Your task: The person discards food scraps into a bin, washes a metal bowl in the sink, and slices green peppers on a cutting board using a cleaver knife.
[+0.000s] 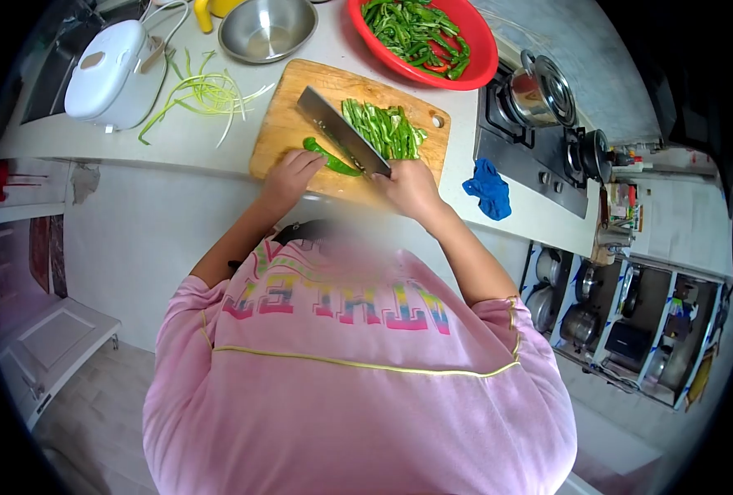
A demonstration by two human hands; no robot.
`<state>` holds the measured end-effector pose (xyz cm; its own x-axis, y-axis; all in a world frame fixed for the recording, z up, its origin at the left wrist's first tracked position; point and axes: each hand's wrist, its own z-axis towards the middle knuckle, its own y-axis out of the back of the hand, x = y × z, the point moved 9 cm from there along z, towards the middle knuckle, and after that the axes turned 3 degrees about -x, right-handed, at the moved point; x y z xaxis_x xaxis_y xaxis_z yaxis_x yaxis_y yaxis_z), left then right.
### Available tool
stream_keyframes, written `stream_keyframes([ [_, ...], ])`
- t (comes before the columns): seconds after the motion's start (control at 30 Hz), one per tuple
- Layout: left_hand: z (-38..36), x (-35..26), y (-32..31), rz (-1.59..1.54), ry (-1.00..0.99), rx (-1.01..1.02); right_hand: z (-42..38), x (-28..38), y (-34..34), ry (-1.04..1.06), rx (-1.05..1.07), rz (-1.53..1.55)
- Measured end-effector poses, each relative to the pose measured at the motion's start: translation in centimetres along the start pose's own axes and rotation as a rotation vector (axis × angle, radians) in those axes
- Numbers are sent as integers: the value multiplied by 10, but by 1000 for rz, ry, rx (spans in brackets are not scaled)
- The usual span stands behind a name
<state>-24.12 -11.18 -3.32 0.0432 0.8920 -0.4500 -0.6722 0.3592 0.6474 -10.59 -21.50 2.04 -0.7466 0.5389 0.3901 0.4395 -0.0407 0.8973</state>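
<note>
On the wooden cutting board (288, 91), my right hand (412, 188) is wrapped round the handle of a cleaver (337, 125). Its broad blade slants up and to the left across the board. My left hand (290, 177) presses its fingers on the left end of a green pepper (333, 158), which lies just below the blade. Beyond the cleaver sits a row of sliced green pepper strips (383, 129). Small pale bits cling to the blade. The cleaver's handle is mostly hidden in my right hand.
A red basin (486, 54) of cut green peppers and a steel bowl (267, 31) stand behind the board. Scallions (205, 95) and a white appliance (115, 74) are at left. To the right are a blue cloth (488, 190), a gas stove (506, 140) and a steel pot (539, 91).
</note>
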Motion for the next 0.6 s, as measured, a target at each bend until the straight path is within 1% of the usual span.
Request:
stream_keyframes([
  [0.07, 7, -5, 3, 30, -2, -44, 6, 6, -5, 48, 20, -87],
  [0.17, 7, 4, -5, -1, 95, 14, 11, 10, -10, 55, 42, -100],
  [0.27, 9, 6, -5, 20, 83, 10, 11, 8, -11, 32, 63, -136],
  [0.37, 8, 8, -6, 3, 64, 4, 9, 23, 13, 27, 1, -92],
  [0.47, 11, 8, -2, -29, 67, 11, 14, 20, 5, 58, 53, -147],
  [0.57, 7, 13, -10, -21, 81, 29, 15, 14, -13, 35, 170, -199],
  [0.6, 7, 13, -9, -25, 86, 25, 16, 13, -15, 23, 178, -186],
])
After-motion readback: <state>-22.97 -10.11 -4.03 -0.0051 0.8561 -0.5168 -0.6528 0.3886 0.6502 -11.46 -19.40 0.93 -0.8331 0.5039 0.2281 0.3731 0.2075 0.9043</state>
